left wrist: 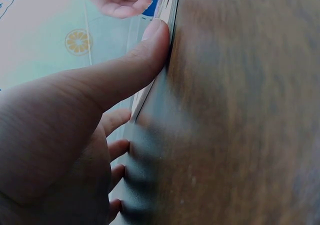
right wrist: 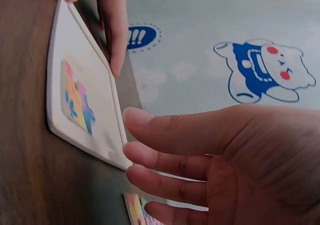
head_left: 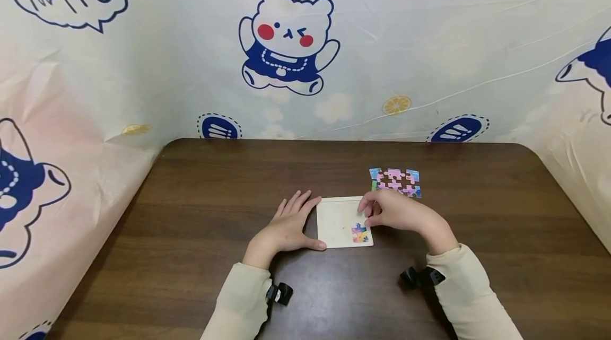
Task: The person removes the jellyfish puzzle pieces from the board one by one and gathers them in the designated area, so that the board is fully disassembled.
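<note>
A pale puzzle board [head_left: 334, 223] lies on the table. A few joined, colourful jigsaw pieces [head_left: 359, 233] sit in its near right corner; they show pink, yellow and blue in the right wrist view. Spread at the board's left side is my left hand [head_left: 288, 226], its thumb on the near edge and index fingertip by the far left corner. My right hand [head_left: 396, 210] hovers over the board's right edge. Between its thumb [right wrist: 137, 117] and loosely bent fingers a gap shows, with no piece in it.
Past the board, behind my right hand, several pink and blue jigsaw pieces [head_left: 395, 175] lie laid out on the brown table [head_left: 215, 186]. A printed curtain [head_left: 191, 53] stands along the table's far edge and both sides.
</note>
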Available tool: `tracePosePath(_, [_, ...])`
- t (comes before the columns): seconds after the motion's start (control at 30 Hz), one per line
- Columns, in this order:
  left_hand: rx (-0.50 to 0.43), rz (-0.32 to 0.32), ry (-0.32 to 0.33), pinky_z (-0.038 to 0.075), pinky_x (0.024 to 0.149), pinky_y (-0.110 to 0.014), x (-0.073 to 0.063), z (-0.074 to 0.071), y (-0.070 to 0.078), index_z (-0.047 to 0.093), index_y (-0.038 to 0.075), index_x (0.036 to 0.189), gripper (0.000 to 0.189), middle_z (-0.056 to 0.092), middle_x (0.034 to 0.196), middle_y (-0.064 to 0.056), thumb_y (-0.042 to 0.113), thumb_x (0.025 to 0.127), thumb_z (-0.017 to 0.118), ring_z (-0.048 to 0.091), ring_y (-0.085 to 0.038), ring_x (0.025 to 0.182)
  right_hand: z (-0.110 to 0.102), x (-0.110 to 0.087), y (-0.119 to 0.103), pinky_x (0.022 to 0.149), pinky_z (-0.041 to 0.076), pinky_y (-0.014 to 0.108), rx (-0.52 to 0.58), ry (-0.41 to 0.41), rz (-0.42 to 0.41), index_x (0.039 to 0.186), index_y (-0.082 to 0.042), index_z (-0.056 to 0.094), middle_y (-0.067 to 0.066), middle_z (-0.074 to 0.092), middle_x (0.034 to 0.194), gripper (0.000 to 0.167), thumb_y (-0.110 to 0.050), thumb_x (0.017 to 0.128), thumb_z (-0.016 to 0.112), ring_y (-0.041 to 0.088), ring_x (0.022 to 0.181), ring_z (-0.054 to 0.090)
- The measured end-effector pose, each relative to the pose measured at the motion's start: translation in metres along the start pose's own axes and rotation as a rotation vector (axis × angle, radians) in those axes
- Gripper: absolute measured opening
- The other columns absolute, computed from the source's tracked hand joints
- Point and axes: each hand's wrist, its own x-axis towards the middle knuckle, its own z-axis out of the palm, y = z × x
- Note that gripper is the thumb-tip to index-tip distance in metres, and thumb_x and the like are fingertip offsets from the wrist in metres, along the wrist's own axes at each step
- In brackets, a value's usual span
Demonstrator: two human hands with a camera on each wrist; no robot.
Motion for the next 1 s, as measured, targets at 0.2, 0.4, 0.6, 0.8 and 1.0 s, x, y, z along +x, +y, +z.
tracePosePath(0.2, [-0.004,-0.008,-0.001,0.0,0.12,-0.051,0.001,0.003,-0.004,0.025,0.022,0.158,0.109,0.012,0.165,-0.005,0.056,0.073,0.083,0.002,-0.025,0.151,0.007,0.002,-0.008,0.062,0.047,0.026,-0.041,-0.025,-0.032,0.1,-0.005,0.067,0.002,0.058,0.08,0.024,-0.006,0.081,0.081,0.014,0.071,0.05])
tracePosePath(0.4, [0.006,-0.005,-0.001,0.001,0.12,-0.052,0.002,0.004,-0.004,0.025,0.023,0.158,0.109,0.013,0.165,-0.005,0.057,0.072,0.082,0.002,-0.026,0.151,0.015,0.002,-0.013,0.062,0.046,0.028,-0.05,-0.047,0.028,0.101,-0.007,0.067,0.004,0.057,0.082,0.029,-0.009,0.078,0.085,0.015,0.072,0.05])
tracePosePath(0.6, [0.014,-0.013,-0.013,0.001,0.12,-0.051,0.001,0.002,-0.002,0.025,0.023,0.158,0.107,0.013,0.165,-0.005,0.057,0.074,0.081,0.002,-0.025,0.152,0.021,0.004,-0.015,0.066,0.047,0.029,-0.087,-0.04,0.039,0.098,-0.01,0.067,0.002,0.057,0.082,0.028,-0.007,0.077,0.085,0.014,0.074,0.05])
tracePosePath(0.8, [-0.004,0.011,0.001,0.004,0.12,-0.053,-0.003,-0.004,0.003,0.029,0.018,0.157,0.104,0.016,0.164,-0.009,0.051,0.074,0.084,0.005,-0.03,0.151,0.021,0.004,-0.017,0.066,0.046,0.029,-0.109,-0.036,0.04,0.097,-0.01,0.067,0.0,0.056,0.081,0.026,-0.006,0.078,0.084,0.013,0.074,0.05])
tracePosePath(1.0, [-0.011,0.016,0.0,0.004,0.119,-0.054,-0.005,-0.004,0.003,0.03,0.017,0.156,0.103,0.017,0.163,-0.01,0.05,0.075,0.084,0.006,-0.031,0.151,0.021,0.003,-0.013,0.067,0.046,0.028,-0.108,-0.054,0.025,0.098,-0.008,0.067,0.001,0.056,0.082,0.032,-0.011,0.075,0.088,0.013,0.075,0.049])
